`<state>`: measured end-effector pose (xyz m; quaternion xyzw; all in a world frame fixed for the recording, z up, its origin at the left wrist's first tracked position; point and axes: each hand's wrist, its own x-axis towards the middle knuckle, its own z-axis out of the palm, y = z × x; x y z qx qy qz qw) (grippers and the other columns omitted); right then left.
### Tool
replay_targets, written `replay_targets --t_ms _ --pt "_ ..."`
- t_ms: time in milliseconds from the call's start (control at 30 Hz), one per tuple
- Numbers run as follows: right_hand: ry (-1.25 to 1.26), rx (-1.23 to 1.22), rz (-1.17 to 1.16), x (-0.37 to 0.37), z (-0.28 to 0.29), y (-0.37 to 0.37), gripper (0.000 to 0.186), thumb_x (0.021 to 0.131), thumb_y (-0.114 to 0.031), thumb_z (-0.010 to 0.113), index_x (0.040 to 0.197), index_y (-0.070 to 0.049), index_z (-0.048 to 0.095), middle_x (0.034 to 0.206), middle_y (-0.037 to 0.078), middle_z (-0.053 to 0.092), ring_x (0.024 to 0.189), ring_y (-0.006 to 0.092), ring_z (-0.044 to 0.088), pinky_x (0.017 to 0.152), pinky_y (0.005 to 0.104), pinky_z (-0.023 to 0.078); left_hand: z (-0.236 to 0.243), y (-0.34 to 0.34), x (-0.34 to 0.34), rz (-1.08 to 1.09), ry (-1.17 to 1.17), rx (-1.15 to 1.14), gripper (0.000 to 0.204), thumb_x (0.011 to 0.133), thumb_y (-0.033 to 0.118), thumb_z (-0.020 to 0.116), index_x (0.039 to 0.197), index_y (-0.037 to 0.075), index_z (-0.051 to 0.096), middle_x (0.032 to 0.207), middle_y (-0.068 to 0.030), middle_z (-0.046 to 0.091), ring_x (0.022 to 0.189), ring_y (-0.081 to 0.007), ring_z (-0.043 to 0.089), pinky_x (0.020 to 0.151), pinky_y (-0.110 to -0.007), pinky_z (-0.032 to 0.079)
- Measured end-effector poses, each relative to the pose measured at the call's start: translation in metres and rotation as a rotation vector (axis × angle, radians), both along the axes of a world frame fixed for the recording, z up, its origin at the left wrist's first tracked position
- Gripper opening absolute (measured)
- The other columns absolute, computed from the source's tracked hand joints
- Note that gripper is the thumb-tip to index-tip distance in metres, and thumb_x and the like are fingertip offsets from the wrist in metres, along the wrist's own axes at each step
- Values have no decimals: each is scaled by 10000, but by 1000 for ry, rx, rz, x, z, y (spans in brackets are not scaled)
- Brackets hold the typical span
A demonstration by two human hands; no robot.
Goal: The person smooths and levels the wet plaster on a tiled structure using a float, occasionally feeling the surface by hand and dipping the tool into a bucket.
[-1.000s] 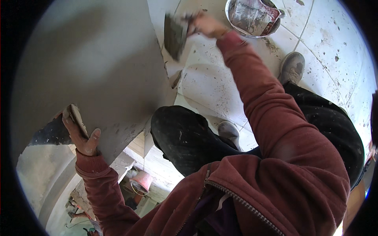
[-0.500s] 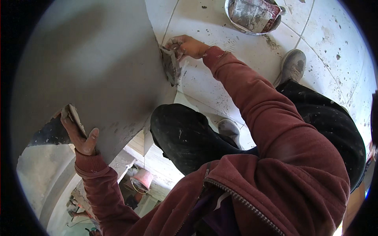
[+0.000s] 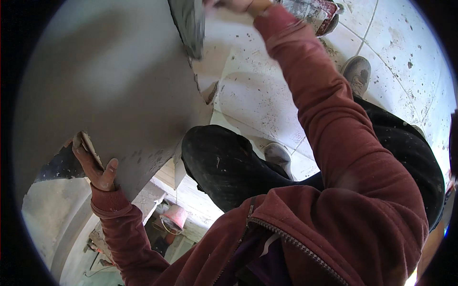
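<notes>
Under my right hand (image 3: pixel 234 5), at the top edge and smeared by motion, is a grey, mortar-smeared plastering trowel (image 3: pixel 191 28). That hand grips it, and the blade lies along the ragged right edge of a smooth grey plastered surface (image 3: pixel 129 71). My left hand (image 3: pixel 98 167) is at the lower left of this surface. Its fingers lie along a flat, pale-edged piece (image 3: pixel 90 147), with the thumb on the near side. A dark, speckled patch (image 3: pixel 59 164) shows beside those fingers; I cannot tell whether it belongs to that piece.
Pale floor tiles (image 3: pixel 257 90) spattered with mortar spread to the right. A bucket with a mortar-covered red container (image 3: pixel 317 14) stands at the top, partly behind my right sleeve. A pink bucket (image 3: pixel 174 217) is at lower left. My knee (image 3: pixel 214 152) is close to the plastered surface.
My right hand has moved up and away along the plastered edge, carrying the trowel. The lower ragged edge is now uncovered. My left hand has barely moved.
</notes>
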<state>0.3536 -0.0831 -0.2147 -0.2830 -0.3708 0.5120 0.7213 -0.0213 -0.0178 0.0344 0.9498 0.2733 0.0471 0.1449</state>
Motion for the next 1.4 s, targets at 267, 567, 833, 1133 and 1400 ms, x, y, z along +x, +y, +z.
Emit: replay_targets --t_ms 267,567,833,1133,1400 --pt "106 89 -184 32 -50 -69 492 695 -159 626 1149 -43 476 936 54 594 838 218 585 823 429 445 -9 0 -1 28 -82 -36 970 603 520 673 1298 6 232 1259 -132 269 1171 -260 286 980 -372 213" --pt "644 -728 250 -225 -149 -130 288 755 -61 544 1033 13 517 972 123 548 888 220 556 759 367 510 1 -1 5 -11 -16 19 958 604 510 669 1304 9 248 1262 -137 283 1222 -242 194 998 -386 173" --pt "477 -697 362 -278 -144 -107 307 808 -81 453 1101 2 486 1043 98 520 916 238 536 812 410 460 -5 -3 4 -18 -71 23 949 604 505 669 1300 -6 274 1252 -162 331 1180 -302 324 962 -397 272" --pt "264 -676 118 -277 -34 -100 402 692 -116 664 1043 15 518 1048 163 553 901 257 558 787 389 494 -6 -3 -1 36 -93 -49 951 609 480 668 1309 -10 251 1234 -182 343 1148 -304 369 934 -395 316" --pt "580 -625 152 -288 -50 -127 314 728 -83 546 1012 46 518 903 123 578 868 246 570 736 371 500 3 -5 3 -1 -32 3 939 610 465 669 1305 -11 252 1257 -167 328 1171 -289 334 967 -385 267"
